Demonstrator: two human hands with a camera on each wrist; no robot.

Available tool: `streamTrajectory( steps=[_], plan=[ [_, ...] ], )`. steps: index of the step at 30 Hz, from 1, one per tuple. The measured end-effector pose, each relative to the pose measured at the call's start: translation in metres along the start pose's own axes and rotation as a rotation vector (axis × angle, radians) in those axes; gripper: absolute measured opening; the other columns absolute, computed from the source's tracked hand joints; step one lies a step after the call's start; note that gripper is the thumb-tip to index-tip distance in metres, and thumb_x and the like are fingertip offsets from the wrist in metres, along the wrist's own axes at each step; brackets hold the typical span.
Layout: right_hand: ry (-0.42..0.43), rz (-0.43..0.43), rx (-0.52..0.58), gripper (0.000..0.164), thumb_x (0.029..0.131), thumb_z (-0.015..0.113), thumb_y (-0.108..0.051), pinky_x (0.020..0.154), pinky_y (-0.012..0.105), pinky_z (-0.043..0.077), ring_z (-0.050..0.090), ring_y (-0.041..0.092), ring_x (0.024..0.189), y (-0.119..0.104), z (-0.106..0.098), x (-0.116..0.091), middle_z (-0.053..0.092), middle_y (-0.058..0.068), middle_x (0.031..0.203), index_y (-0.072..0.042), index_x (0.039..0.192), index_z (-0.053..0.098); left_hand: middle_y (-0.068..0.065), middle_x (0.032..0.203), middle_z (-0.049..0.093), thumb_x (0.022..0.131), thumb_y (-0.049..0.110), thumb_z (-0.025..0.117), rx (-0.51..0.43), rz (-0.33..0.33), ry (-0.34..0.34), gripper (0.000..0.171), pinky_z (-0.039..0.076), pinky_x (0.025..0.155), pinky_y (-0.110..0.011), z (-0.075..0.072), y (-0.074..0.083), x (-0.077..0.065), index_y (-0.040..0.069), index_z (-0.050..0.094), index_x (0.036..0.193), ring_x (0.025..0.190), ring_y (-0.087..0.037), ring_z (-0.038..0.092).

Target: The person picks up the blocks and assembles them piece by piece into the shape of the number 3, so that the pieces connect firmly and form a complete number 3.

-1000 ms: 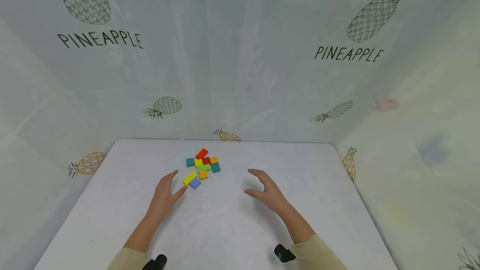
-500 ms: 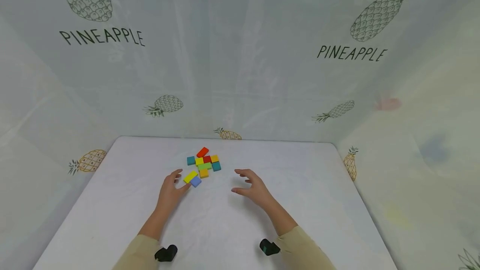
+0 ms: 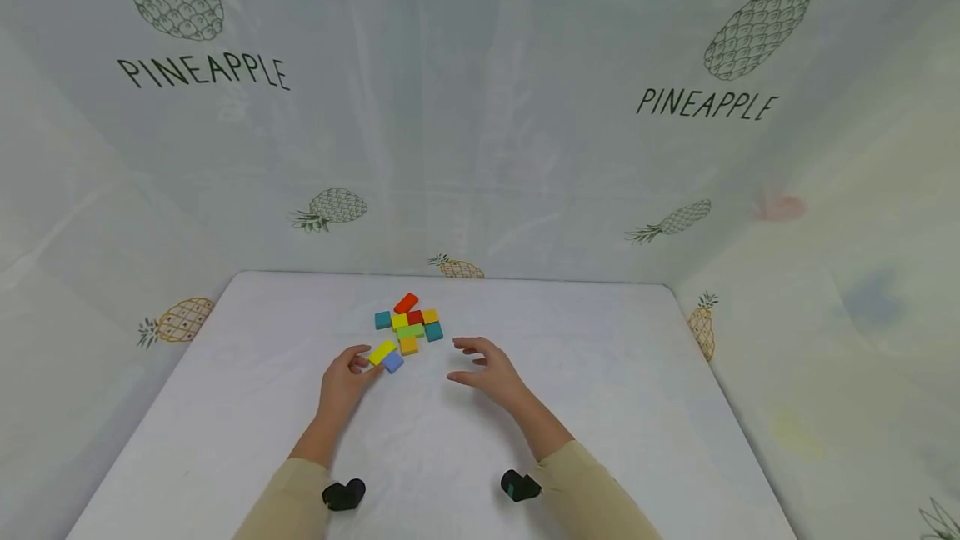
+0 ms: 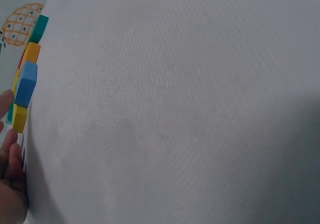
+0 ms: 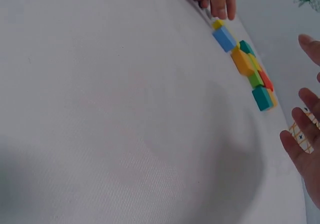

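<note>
My left hand (image 3: 347, 386) is right at the near left end of a flat cluster of coloured blocks. Its thumb and fingers stand apart about the end of a yellow block (image 3: 382, 352), fingertips close to it. A blue block (image 3: 392, 362) lies against that yellow one; both show beside the fingers in the left wrist view, the blue block (image 4: 26, 84) above the yellow block (image 4: 19, 118). To the right of the cluster my right hand (image 3: 491, 373) hovers over the table, its fingers spread in a loose curve with nothing between them.
Further back lie an orange block (image 3: 408, 346), a light green block (image 3: 411, 331), a teal block (image 3: 433, 331), another teal block (image 3: 382, 320) and a tilted red-orange block (image 3: 406, 302). A white cloth covers the table (image 3: 600, 373); a pineapple-print curtain (image 3: 487, 107) hangs behind it.
My left hand has moved forward and right to the yellow block, its fingers curving in more. The right hand has travelled left toward the blocks. The blocks keep their arrangement.
</note>
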State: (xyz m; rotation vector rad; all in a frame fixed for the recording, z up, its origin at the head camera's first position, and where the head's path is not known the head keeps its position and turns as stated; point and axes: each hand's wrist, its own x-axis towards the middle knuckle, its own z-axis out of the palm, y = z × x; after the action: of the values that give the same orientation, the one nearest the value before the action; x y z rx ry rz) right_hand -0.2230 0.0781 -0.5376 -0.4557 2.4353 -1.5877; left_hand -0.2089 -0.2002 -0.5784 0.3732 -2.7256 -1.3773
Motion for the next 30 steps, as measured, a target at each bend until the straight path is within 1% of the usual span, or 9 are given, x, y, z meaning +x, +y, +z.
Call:
streamTrajectory(
  steps=[3, 9, 16, 21, 28, 30],
  plan=[
    [0.002, 0.023, 0.005, 0.055, 0.084, 0.078, -0.018, 0.102, 0.045, 0.041, 0.051, 0.024, 0.12, 0.001, 0.002, 0.002, 0.058, 0.002, 0.13, -0.009, 0.134, 0.056, -0.011, 0.094, 0.061, 0.084, 0.02, 0.077, 0.003, -0.008, 0.015, 0.047, 0.046, 0.079, -0.037, 0.003, 0.0, 0.001, 0.003, 0.06, 0.125, 0.087, -0.027, 0.052],
    [-0.004, 0.047, 0.041, 0.054, 0.085, 0.077, -0.016, 0.101, 0.048, 0.041, 0.051, 0.028, 0.119, 0.002, 0.009, 0.006, 0.059, 0.003, 0.128, -0.008, 0.134, 0.056, -0.009, 0.088, 0.062, 0.083, 0.018, 0.078, 0.058, -0.014, 0.075, 0.041, 0.045, 0.075, -0.037, 0.007, 0.002, 0.003, 0.002, 0.064, 0.117, 0.081, -0.025, 0.054],
    [0.004, 0.07, 0.04, 0.053, 0.085, 0.078, -0.018, 0.1, 0.045, 0.042, 0.053, 0.024, 0.117, 0.004, 0.016, 0.01, 0.06, 0.001, 0.126, -0.01, 0.133, 0.058, -0.008, 0.085, 0.062, 0.084, 0.018, 0.077, 0.119, -0.027, 0.105, 0.034, 0.042, 0.071, -0.036, 0.009, 0.002, 0.003, 0.001, 0.067, 0.112, 0.078, -0.025, 0.053],
    [0.006, 0.077, 0.044, 0.053, 0.085, 0.077, -0.018, 0.1, 0.045, 0.042, 0.053, 0.025, 0.117, 0.003, 0.018, 0.01, 0.061, 0.001, 0.125, -0.01, 0.134, 0.058, -0.008, 0.088, 0.064, 0.086, 0.017, 0.075, 0.113, -0.027, 0.122, 0.031, 0.042, 0.073, -0.037, 0.009, 0.003, 0.003, 0.001, 0.067, 0.112, 0.082, -0.027, 0.055],
    [0.009, 0.069, 0.049, 0.053, 0.085, 0.078, -0.018, 0.099, 0.044, 0.043, 0.053, 0.026, 0.116, 0.005, 0.019, 0.011, 0.061, 0.0, 0.124, -0.009, 0.133, 0.058, -0.009, 0.093, 0.065, 0.088, 0.016, 0.073, 0.074, -0.028, 0.114, 0.031, 0.041, 0.073, -0.036, 0.007, 0.002, 0.001, 0.0, 0.067, 0.114, 0.084, -0.026, 0.055],
    [0.01, 0.07, 0.047, 0.053, 0.085, 0.077, -0.017, 0.098, 0.044, 0.044, 0.054, 0.027, 0.115, 0.005, 0.018, 0.011, 0.062, 0.002, 0.124, -0.009, 0.133, 0.058, -0.009, 0.094, 0.065, 0.088, 0.016, 0.072, 0.056, -0.03, 0.105, 0.031, 0.041, 0.072, -0.035, 0.007, 0.002, 0.0, 0.0, 0.066, 0.115, 0.084, -0.026, 0.055]
  ],
)
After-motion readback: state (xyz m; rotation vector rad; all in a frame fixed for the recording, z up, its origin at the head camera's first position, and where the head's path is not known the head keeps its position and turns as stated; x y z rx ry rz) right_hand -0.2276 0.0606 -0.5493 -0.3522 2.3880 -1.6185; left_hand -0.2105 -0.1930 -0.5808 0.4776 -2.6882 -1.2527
